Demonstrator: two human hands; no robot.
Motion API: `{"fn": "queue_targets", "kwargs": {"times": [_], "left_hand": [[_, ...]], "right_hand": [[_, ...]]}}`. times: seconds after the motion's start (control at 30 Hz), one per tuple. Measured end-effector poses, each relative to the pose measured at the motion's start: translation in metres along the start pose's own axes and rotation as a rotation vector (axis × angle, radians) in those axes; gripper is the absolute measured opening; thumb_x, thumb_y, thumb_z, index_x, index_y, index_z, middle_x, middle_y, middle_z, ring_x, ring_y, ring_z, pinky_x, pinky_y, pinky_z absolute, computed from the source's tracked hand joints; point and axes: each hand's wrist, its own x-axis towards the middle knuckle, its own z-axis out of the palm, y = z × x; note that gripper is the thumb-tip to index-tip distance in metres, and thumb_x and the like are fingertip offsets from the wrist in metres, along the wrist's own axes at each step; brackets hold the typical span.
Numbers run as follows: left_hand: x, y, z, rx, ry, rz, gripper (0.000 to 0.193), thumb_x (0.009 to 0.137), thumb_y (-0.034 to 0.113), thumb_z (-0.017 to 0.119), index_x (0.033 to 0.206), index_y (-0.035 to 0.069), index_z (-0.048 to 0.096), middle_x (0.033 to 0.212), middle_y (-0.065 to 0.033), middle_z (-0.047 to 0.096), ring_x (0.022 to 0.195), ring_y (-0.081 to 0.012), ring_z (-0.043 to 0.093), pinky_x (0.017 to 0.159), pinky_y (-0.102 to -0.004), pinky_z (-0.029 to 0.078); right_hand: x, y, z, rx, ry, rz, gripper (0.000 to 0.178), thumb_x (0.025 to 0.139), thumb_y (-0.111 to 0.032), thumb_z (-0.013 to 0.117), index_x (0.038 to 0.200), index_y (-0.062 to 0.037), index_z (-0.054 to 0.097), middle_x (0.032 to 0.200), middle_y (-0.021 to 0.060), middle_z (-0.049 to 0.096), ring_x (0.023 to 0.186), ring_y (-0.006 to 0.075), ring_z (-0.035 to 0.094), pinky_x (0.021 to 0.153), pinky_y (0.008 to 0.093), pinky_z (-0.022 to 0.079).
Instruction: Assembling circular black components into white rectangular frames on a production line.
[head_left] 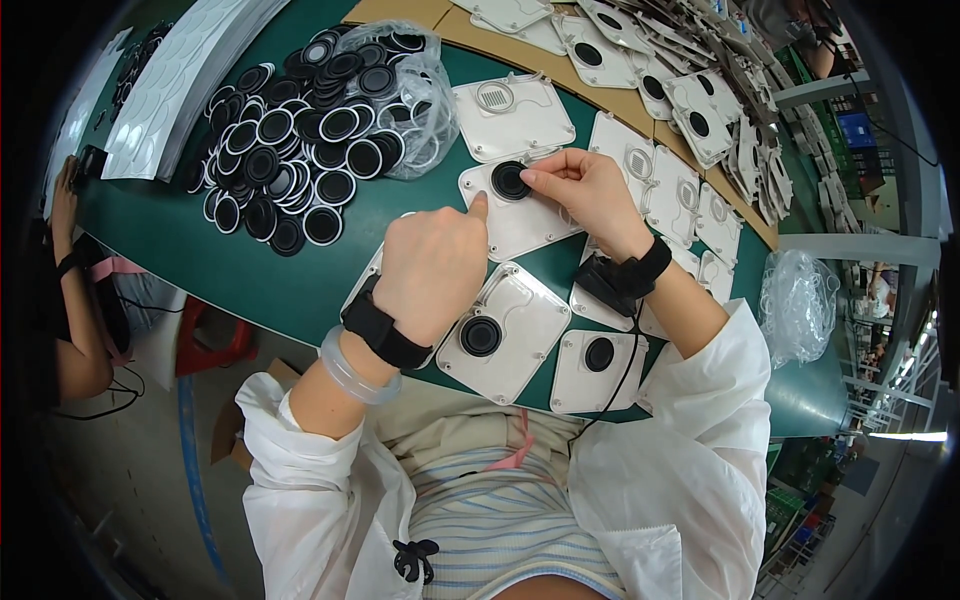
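Observation:
My right hand (598, 200) pinches the edge of a round black pad (508, 181), which lies over the round recess of a white plastic panel (520, 228). At that panel's left edge, my left hand (432, 262) is curled closed, one digit pointing at the panel beside the pad. Its other fingertips are hidden, and whether it grips anything does not show. Below, another white panel (525, 310) carries a black pad (480, 336). Above lies a panel (520, 125) with its round grille uncovered.
A heap of black pads with white rims (275, 125) spreads at the upper left, partly under a clear plastic bag (428, 115). White sheets (185, 85) lie farther left, near another person's arm (65, 220). Many panels (690, 100) fill the far right beyond a cardboard strip (745, 210).

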Motion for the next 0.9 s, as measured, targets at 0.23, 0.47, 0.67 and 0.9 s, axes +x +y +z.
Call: {"fn": "queue_targets", "kwargs": {"times": [0.23, 0.47, 0.67, 0.9], "left_hand": [[0.000, 0.000, 0.001, -0.002, 0.002, 0.006, 0.032, 0.080, 0.006, 0.054, 0.109, -0.002, 0.064, 0.057, -0.0093, 0.060, 0.052, -0.0224, 0.062, 0.045, -0.0318, 0.046], [0.001, -0.001, 0.006, -0.024, 0.035, -0.026, 0.033, 0.077, 0.009, 0.055, 0.108, 0.007, 0.067, 0.055, -0.0107, 0.057, 0.051, -0.0267, 0.059, 0.046, -0.0382, 0.045], [0.010, -0.004, -0.002, -0.105, -0.156, -0.118, 0.038, 0.079, 0.010, 0.054, 0.115, 0.011, 0.064, 0.063, -0.0132, 0.062, 0.060, -0.0306, 0.062, 0.054, -0.0413, 0.049], [0.028, 0.001, 0.001, -0.054, -0.111, -0.114, 0.046, 0.077, 0.005, 0.052, 0.123, 0.009, 0.057, 0.068, -0.0119, 0.065, 0.064, -0.0290, 0.065, 0.053, -0.0369, 0.051]], "right_hand": [[-0.006, -0.008, 0.009, -0.323, 0.064, -0.142, 0.033, 0.073, -0.019, 0.081, 0.090, 0.0032, 0.062, 0.076, 0.0029, 0.063, 0.065, 0.0068, 0.055, 0.059, 0.0192, 0.046], [-0.003, -0.004, 0.015, -0.534, 0.205, -0.167, 0.044, 0.068, -0.026, 0.083, 0.088, 0.0015, 0.055, 0.075, 0.0070, 0.060, 0.065, 0.0134, 0.055, 0.057, 0.0264, 0.047], [0.000, -0.003, 0.006, -0.537, 0.168, -0.125, 0.044, 0.072, -0.029, 0.080, 0.089, 0.0009, 0.053, 0.073, 0.0069, 0.060, 0.065, 0.0139, 0.057, 0.058, 0.0259, 0.047], [0.007, -0.006, 0.002, -0.503, 0.173, -0.095, 0.038, 0.075, -0.030, 0.077, 0.084, 0.0007, 0.057, 0.070, 0.0060, 0.062, 0.061, 0.0138, 0.058, 0.057, 0.0255, 0.047]]}}
